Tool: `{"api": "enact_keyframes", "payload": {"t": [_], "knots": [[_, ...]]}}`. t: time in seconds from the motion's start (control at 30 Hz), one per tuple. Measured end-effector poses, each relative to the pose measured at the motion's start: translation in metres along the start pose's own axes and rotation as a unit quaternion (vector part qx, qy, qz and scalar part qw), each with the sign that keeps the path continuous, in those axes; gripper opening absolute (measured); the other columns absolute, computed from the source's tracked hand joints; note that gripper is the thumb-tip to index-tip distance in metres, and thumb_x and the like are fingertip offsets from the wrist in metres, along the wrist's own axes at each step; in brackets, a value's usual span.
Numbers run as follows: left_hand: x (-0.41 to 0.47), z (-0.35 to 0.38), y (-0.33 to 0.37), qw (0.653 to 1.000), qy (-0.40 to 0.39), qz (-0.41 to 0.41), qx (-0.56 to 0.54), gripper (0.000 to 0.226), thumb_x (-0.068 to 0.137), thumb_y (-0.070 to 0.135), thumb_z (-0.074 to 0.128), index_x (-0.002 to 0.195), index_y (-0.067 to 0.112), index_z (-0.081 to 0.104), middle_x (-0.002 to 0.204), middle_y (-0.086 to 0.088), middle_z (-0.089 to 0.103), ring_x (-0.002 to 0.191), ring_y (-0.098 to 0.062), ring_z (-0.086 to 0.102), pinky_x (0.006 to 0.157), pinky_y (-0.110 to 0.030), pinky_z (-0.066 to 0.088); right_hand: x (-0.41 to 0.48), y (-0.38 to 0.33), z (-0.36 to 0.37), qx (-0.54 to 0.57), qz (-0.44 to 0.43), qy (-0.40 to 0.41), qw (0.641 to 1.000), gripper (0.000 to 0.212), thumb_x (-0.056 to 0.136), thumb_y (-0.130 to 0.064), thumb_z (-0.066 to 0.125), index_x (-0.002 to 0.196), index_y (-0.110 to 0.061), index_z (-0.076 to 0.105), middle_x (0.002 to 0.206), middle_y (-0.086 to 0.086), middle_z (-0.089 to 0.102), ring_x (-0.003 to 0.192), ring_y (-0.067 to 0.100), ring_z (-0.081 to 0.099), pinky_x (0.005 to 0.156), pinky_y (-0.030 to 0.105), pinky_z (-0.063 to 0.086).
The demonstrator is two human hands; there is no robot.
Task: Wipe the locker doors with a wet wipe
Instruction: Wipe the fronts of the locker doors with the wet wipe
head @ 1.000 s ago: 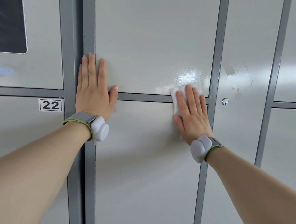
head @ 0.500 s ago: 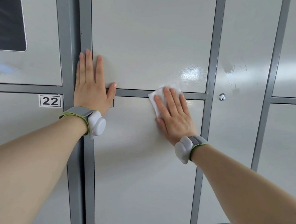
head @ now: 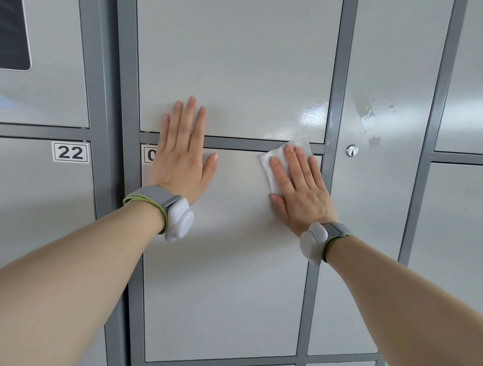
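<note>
My right hand [head: 301,191] lies flat on the white wet wipe [head: 275,163] and presses it against the top right corner of the lower middle locker door [head: 224,280], over the grey crossbar. My left hand [head: 180,154] rests open and flat across the same crossbar, at the door's upper left, and partly covers its number label. The upper middle door [head: 235,62] carries a shiny wet patch [head: 308,119] near its lower right corner.
Grey frame posts [head: 332,103] separate the doors. A narrow door to the right has a round key lock [head: 352,151] and wet smears above it. At the left is a door numbered 22 [head: 70,152], with a dark window panel [head: 8,22] above.
My left hand has slid right, off the frame post onto the middle doors, covering the label. My right hand with the wipe has moved back right toward the post. The view has shifted left.
</note>
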State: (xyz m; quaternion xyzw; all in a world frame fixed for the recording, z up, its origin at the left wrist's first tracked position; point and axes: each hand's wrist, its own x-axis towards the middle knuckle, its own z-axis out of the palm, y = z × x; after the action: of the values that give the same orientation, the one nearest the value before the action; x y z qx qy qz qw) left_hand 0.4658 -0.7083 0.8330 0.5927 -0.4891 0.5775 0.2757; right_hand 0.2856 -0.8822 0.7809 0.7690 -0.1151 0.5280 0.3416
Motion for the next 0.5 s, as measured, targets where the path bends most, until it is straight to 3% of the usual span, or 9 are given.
{"api": "enact_keyframes", "payload": {"t": [0.5], "knots": [[0.004, 0.021, 0.031, 1.000, 0.009, 0.019, -0.003, 0.065, 0.092, 0.030, 0.037, 0.144, -0.007, 0.023, 0.152, -0.025, 0.023, 0.140, -0.037, 0.013, 0.117, -0.041, -0.003, 0.013, 0.013, -0.002, -0.017, 0.031, 0.033, 0.999, 0.059, 0.096, -0.039, 0.032, 0.144, -0.005, 0.037, 0.150, 0.025, 0.030, 0.142, 0.034, 0.021, 0.119, 0.045, 0.010]]}}
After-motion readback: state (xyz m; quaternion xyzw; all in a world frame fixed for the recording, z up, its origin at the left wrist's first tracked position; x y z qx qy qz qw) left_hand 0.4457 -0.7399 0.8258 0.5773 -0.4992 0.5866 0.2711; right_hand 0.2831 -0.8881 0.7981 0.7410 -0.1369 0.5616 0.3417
